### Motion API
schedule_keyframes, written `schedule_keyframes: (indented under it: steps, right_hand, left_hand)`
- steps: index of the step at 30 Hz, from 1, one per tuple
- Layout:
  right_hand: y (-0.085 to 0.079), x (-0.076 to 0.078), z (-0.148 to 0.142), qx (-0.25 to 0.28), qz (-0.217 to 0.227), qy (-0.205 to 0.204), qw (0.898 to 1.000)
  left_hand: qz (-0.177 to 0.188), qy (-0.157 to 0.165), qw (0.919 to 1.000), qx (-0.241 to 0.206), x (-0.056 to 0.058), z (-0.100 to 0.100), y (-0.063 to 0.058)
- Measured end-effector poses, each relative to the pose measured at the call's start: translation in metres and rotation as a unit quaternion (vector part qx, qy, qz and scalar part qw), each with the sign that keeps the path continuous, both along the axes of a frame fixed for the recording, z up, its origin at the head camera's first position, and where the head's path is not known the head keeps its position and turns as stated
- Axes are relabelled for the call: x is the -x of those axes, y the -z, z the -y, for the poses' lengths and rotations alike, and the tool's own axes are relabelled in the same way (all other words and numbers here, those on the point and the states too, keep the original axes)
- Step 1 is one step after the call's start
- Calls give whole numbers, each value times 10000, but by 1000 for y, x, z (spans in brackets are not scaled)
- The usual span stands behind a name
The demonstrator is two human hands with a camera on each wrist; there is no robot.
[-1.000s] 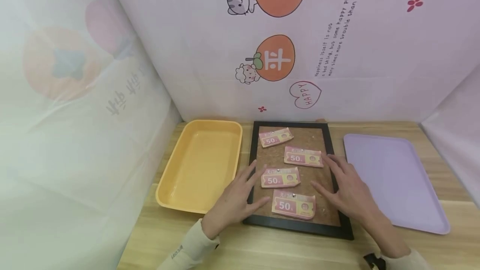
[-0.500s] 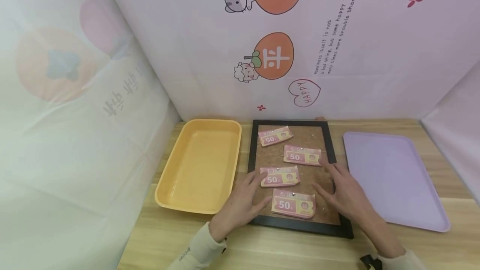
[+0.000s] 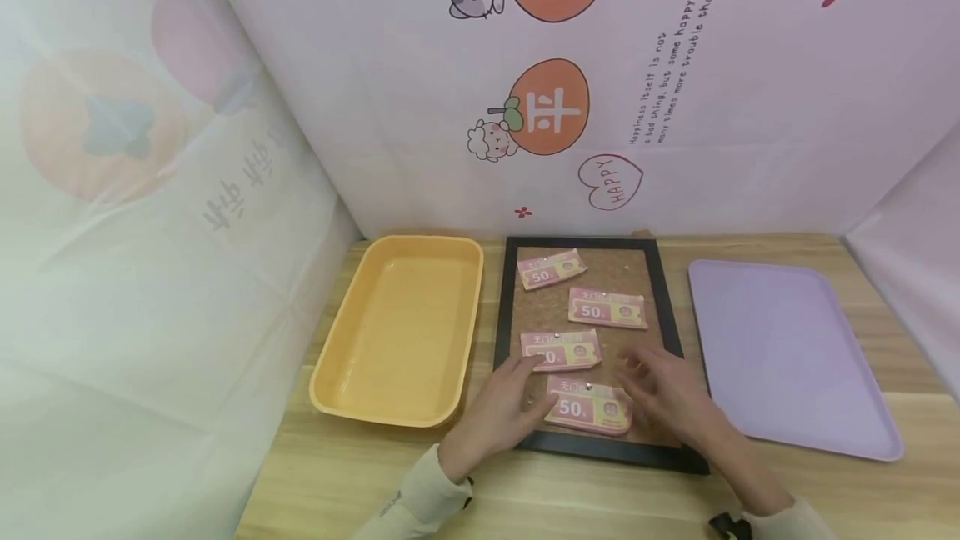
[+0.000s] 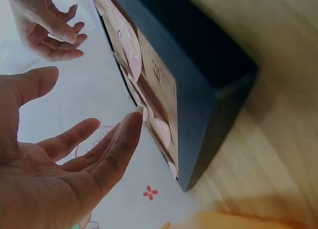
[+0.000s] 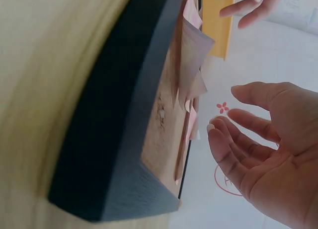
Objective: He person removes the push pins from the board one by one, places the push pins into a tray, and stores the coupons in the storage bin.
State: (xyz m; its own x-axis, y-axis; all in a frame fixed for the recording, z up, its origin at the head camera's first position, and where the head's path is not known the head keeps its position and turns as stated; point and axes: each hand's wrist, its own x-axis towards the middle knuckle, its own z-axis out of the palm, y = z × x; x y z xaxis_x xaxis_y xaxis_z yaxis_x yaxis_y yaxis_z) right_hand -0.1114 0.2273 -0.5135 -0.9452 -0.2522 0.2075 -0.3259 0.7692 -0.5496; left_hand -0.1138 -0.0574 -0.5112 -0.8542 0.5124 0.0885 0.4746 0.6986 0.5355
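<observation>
A cork board (image 3: 626, 272) in a black frame lies on the table, with several pink-and-yellow "50" coupons pinned to it. Over its left side is my left hand (image 3: 498, 411), fingers loosely spread. Its fingertips overlap the third coupon (image 3: 573, 346) from the back, its thumb the nearest coupon (image 3: 583, 405). My right hand (image 3: 667, 394) hangs over the right side, fingers softly bent, thumb at the nearest coupon's right end. In the right wrist view nothing lies between its fingers (image 5: 226, 159). Farther back are the second coupon (image 3: 607, 308) and the farthest coupon (image 3: 551, 269).
A yellow tray (image 3: 401, 332) stands left of the board and a flat purple tray (image 3: 787, 357) right of it. Behind the wooden table (image 3: 562, 494) hangs a printed white cloth (image 3: 420, 132), with more cloth at both sides.
My right hand has drawn in from the frame's right edge toward the nearest coupon, its fingers bending more. My left hand has shifted right, over the coupons. The coupons stay in place.
</observation>
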Motion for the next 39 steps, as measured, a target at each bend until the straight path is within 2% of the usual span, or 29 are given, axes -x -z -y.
schedule_keyframes:
  steps: [4,9,14,22,28,39]
  right_hand:
    - [5,-1,5,28,270,-81,9996]
    - [14,-3,12,273,66,-368,9989]
    - [20,-4,17,343,235,-470,9980]
    - [28,-4,21,391,-43,-633,9972]
    - [31,-3,23,295,-42,-573,9979]
    - [34,-2,26,42,117,-315,9994]
  left_hand:
    - [27,26,10000,15,-1,-8,5]
    - [23,-32,10000,85,-2,-14,11]
    - [49,-86,9998,162,-3,-16,17]
    - [-237,-95,9996,114,-3,-21,31]
    - [-401,-126,9991,32,-2,-23,34]
    - [-512,-110,9984,204,0,-23,35]
